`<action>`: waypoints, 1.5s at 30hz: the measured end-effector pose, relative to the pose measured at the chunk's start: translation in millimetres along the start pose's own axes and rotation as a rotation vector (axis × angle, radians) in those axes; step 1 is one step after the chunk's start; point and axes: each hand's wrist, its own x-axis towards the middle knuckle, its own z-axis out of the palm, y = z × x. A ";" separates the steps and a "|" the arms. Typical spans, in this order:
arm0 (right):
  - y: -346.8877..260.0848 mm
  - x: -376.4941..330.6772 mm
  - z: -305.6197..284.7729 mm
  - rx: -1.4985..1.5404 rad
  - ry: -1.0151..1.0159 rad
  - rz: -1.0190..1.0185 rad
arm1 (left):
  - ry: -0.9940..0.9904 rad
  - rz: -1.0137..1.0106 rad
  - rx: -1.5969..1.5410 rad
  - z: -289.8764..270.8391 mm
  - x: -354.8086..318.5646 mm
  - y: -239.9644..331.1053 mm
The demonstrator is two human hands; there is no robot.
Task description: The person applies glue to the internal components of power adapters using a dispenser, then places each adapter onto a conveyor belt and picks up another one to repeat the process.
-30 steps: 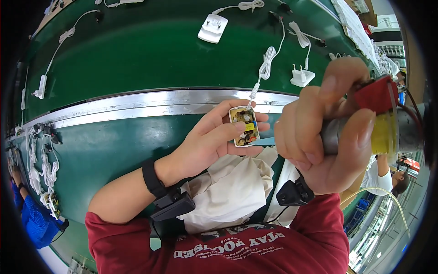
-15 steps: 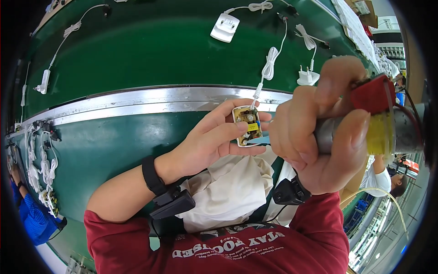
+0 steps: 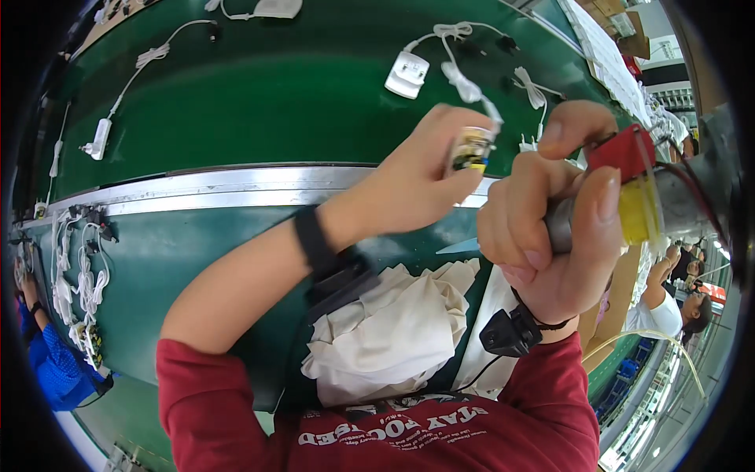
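My left hand [image 3: 417,177] is closed round an opened white power adapter [image 3: 473,149], lifted over the metal rail. Its bare circuit board faces up, partly smeared by motion, and its white cord [image 3: 461,82] trails away past the fingers. My right hand [image 3: 550,204] grips a thick grey cylindrical dispensing tool [image 3: 560,228] with a yellow band and a red switch [image 3: 625,153]. From the tool's end a blue tapered nozzle [image 3: 458,246] sticks out to the left, apart from the adapter. Below my hands lies a crumpled cream cloth [image 3: 393,330].
Across the green surface beyond the metal rail [image 3: 259,189] lie white adapters [image 3: 407,75] with tied cords. At the far left, bundled white cords [image 3: 79,275] hang near a co-worker's blue sleeve [image 3: 63,354]. Another person [image 3: 664,311] is at the right, behind a cardboard box [image 3: 625,283].
My left hand has moved forward and right with the adapter, away from the blue nozzle that was at its board. My right hand keeps hold of the tool. The view has shifted slightly.
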 end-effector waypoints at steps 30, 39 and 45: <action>-30.6 13.0 -2.7 0.030 0.115 -0.019 | 0.072 -0.354 -0.243 36.7 -57.7 13.9; -12.0 5.9 -3.8 0.022 0.095 -0.086 | -0.060 -0.301 -0.299 30.6 -65.3 2.2; -11.5 4.9 2.4 0.047 0.125 -0.079 | -0.093 -0.304 -0.321 28.1 -66.3 2.4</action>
